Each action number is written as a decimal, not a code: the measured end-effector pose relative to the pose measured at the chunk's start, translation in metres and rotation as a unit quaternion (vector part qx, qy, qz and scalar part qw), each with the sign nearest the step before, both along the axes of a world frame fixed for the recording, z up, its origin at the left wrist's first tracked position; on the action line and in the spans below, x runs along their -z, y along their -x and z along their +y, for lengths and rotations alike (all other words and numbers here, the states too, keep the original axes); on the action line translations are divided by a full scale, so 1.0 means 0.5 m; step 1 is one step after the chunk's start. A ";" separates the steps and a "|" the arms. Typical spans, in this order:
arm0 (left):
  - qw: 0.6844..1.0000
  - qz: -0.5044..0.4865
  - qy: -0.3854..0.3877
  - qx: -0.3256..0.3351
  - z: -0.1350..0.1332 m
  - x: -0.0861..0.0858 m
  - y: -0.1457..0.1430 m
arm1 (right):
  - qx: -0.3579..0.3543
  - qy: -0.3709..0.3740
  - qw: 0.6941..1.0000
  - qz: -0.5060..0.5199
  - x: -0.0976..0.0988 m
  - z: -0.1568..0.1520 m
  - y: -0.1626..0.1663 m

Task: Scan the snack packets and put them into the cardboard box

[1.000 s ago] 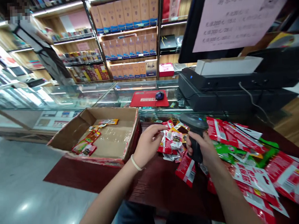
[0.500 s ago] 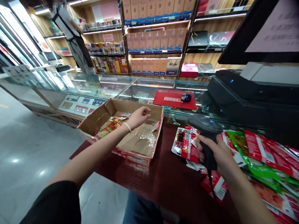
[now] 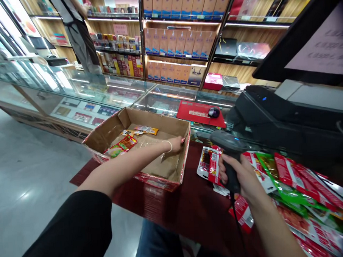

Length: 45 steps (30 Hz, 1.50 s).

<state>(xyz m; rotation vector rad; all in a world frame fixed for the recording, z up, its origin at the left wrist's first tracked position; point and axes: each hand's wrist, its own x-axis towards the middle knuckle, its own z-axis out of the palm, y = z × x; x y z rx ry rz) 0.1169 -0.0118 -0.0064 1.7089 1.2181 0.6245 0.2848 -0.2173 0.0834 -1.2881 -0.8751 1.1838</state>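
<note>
My left hand (image 3: 176, 143) is down inside the cardboard box (image 3: 145, 179), by its right wall. Its fingers are closed on a small snack packet (image 3: 183, 141), mostly hidden by the hand. Farther left in the box lie a red-and-green snack packet (image 3: 128, 143) and an orange one (image 3: 150, 130). My right hand (image 3: 241, 174) is wrapped round the handle of a black barcode scanner (image 3: 230, 141), its cable hanging down. Beneath the scanner are red snack packets (image 3: 214, 166), and a pile of red and green packets (image 3: 296, 183) spreads to the right.
Behind the box runs a glass display counter (image 3: 121, 87) with a red mouse pad (image 3: 199, 114) and a computer mouse (image 3: 213, 112). A monitor (image 3: 306, 35) and a black machine (image 3: 273, 116) stand at right. Another person (image 3: 81, 41) is beside the back shelves.
My left hand has gone down and right into the box and closed on the small packet at its right wall. The scanner stays in my right hand; the view has shifted slightly.
</note>
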 end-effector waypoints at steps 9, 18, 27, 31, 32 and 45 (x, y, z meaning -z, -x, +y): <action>0.988 -0.137 0.050 -0.050 0.000 -0.141 0.047 | 0.013 -0.012 1.000 0.004 -0.001 -0.008 -0.014; 0.938 -0.331 0.102 0.007 -0.161 -0.244 0.041 | 0.023 -0.050 0.998 0.036 0.008 -0.044 -0.086; 0.858 -0.483 0.174 0.025 -0.350 -0.195 -0.146 | 0.071 -0.070 0.993 0.062 0.066 -0.082 -0.198; 0.826 -0.508 0.245 -0.001 -0.347 -0.092 -0.225 | 0.080 -0.088 0.989 0.082 0.099 -0.087 -0.239; 0.819 -0.512 0.258 -0.012 -0.341 -0.067 -0.238 | 0.082 -0.089 0.989 0.086 0.106 -0.087 -0.246; 0.663 -0.618 0.422 0.030 -0.284 0.007 -0.205 | 0.100 -0.032 0.991 0.087 0.124 -0.097 -0.243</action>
